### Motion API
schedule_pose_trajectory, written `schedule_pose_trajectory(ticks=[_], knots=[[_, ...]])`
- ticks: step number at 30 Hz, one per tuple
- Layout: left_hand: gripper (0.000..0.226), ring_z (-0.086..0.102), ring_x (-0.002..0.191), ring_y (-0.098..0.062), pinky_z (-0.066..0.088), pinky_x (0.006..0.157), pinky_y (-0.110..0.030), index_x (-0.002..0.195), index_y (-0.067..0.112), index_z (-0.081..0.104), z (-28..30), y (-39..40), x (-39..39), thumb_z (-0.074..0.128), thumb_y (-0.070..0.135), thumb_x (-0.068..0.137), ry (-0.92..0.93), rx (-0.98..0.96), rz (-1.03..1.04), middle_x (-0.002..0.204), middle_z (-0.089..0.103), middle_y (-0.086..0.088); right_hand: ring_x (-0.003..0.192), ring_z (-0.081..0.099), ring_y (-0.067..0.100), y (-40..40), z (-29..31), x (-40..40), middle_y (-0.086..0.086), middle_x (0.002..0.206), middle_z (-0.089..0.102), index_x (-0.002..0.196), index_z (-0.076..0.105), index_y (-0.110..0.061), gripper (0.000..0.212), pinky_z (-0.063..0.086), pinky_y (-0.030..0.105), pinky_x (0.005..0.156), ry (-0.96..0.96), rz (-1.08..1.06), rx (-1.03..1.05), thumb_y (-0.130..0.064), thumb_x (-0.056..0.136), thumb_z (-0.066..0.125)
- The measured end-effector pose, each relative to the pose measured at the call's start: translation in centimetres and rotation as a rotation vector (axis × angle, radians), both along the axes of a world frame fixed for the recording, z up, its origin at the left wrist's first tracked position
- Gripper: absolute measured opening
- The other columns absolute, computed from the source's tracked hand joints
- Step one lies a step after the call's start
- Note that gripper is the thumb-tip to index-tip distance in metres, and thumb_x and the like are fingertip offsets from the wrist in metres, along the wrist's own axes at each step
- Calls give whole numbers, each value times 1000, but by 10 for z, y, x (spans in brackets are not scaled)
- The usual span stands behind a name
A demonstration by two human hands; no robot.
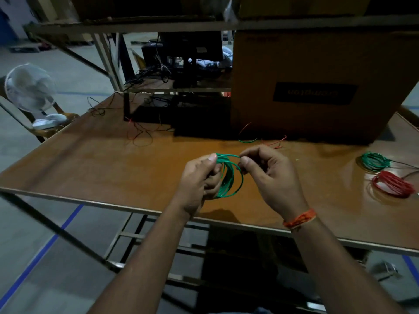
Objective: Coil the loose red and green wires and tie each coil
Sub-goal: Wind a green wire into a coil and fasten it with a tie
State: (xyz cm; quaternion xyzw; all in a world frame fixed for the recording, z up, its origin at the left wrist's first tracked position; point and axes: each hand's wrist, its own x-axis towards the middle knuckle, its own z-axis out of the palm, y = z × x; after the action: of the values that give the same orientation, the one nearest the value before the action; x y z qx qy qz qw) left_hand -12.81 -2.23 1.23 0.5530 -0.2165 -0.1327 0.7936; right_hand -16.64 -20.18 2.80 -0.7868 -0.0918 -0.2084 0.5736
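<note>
1. Head view, item one: green wire coil, several loops, held upright above the table, near its front edge. The coil sits between the two hands, loops hanging down from the top strand.
2. Left hand: at 9 o'clock of the coil. Thumb lies on the coil's upper left arc; the other fingers curl round the loops from behind, gripping the bundle.
3. Right hand: at 3 o'clock of the coil. Thumb and forefinger pinch the top strand at the coil's 1 o'clock point; the remaining fingers are curled, narrow, not touching the loops as far as can be seen.
4. Orange thread band on the right wrist.
5. Finished green coil, flat on the table at 3 o'clock, well apart from the hands.
6. Red coil, flat, just beside the finished green coil, toward the front edge.
7. Loose wire offcuts, red and green, on the table at 12 o'clock of the hands, before the cardboard box.
8. Tangle of thin wires at 11 o'clock.
9. White fan on a chair, 10 o'clock, off the table.
</note>
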Motion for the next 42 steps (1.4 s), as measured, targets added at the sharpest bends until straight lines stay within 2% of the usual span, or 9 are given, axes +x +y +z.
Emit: schedule_pose_trajectory(ticks=[8, 12, 16, 21, 25, 29, 34, 37, 42], knots=[[34, 16, 33, -5, 15, 39, -15, 78, 13, 41, -3, -103, 37, 42, 38, 101, 187, -81, 18, 47, 21, 7, 70, 61, 3, -97, -5, 40, -5, 75, 69, 88, 73, -7, 8, 48, 18, 66, 159, 93, 186, -1, 92, 70], [36, 16, 33, -4, 16, 40, -13, 77, 14, 40, -5, -142, 51, 41, 37, 105, 221, -43, -14, 46, 22, 7, 67, 58, -3, -142, -6, 50, -5, 75, 68, 93, 74, 1, 8, 44, 13, 64, 238, 140, 137, 1, 94, 66], [37, 15, 34, -5, 17, 38, -12, 77, 15, 40, -12, -170, 61, 39, 38, 106, 256, 4, 9, 48, 19, 6, 84, 66, 3, -171, -11, 54, -3, 92, 75, 103, 78, -16, 21, 51, 23, 70, 241, 41, -29, -28, 94, 63], [39, 18, 34, -4, 11, 38, -19, 76, 16, 41, -19, -182, 73, 40, 40, 106, 381, -72, -115, 49, 21, 7, 104, 63, 6, -172, -27, 52, -5, 110, 68, 120, 75, -17, 26, 55, 28, 86, 85, -131, -370, -25, 99, 61], [38, 21, 34, -3, 11, 37, -23, 76, 17, 45, -23, -182, 82, 43, 45, 102, 496, -142, -313, 46, 27, 10, 134, 49, 3, -166, -31, 56, -2, 144, 58, 142, 59, -16, 38, 42, 26, 113, 204, -89, -263, -25, 106, 53], [38, 17, 35, -5, 14, 37, -20, 76, 17, 49, -25, -176, 95, 43, 44, 103, 566, -155, -426, 46, 28, 10, 136, 48, -4, -152, -41, 56, -9, 148, 54, 145, 55, -14, 41, 40, 21, 113, 293, -47, 29, -24, 105, 53], [37, 29, 41, -6, 26, 44, -22, 81, 14, 49, -33, -187, 98, 45, 40, 105, 344, 202, -101, 54, 31, 6, 122, 52, -18, -133, -62, 61, -12, 133, 63, 135, 64, -15, 35, 41, 8, 101, 272, -322, 218, -12, 101, 61], [28, 51, 54, -12, 43, 58, -33, 85, 15, 54, -45, -194, 97, 56, 37, 102, 160, 350, 72, 62, 55, 3, 125, 53, -13, -129, -74, 62, -14, 130, 63, 132, 67, -16, 33, 44, 18, 108, 271, -449, 234, -13, 99, 63], [18, 55, 63, -9, 46, 62, -28, 104, 12, 57, -54, -208, 91, 58, 30, 103, 142, 372, 35, 75, 69, 2, 123, 61, -2, -135, -84, 50, -3, 131, 68, 129, 70, -13, 30, 50, 21, 104, 270, -611, 243, -12, 100, 62]])
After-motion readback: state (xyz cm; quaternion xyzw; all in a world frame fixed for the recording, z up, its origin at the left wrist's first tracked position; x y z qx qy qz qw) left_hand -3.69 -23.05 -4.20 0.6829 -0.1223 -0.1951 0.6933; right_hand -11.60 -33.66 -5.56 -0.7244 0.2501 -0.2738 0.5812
